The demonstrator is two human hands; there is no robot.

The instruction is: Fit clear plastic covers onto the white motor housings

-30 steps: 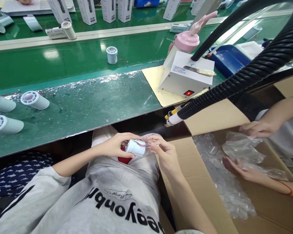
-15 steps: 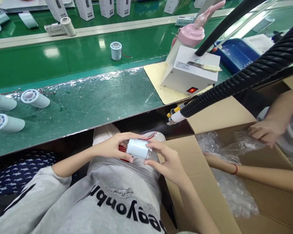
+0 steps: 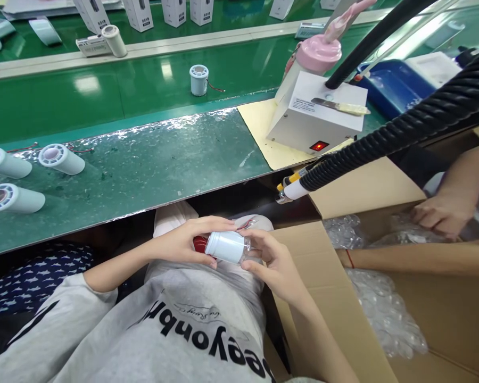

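Note:
Above my lap lies a pale blue cylinder (image 3: 225, 247), tilted slightly, with a clear plastic piece (image 3: 245, 251) at its right end. Thin red and dark wires (image 3: 248, 224) show just beyond it. My left hand (image 3: 187, 242) is closed around the cylinder's left part, thumb in front and fingers along the far side. At the clear end, my right hand (image 3: 273, 260) holds with thumb and fingers curved around the plastic. Something red (image 3: 200, 244) shows between my left thumb and fingers; I cannot make out what it is.
Similar cylinders with wires (image 3: 62, 159) lie at the bench's left; another (image 3: 199, 80) stands farther back. A grey-white machine (image 3: 317, 117) and a black ribbed hose (image 3: 363, 143) are to the right. Another person's arms reach over a cardboard box (image 3: 315, 282) with clear plastic packaging (image 3: 387, 314).
My right hand has shifted slightly right, and more of the clear plastic end shows. At the box, the other person's forearm has moved up and left. The view has shifted slightly.

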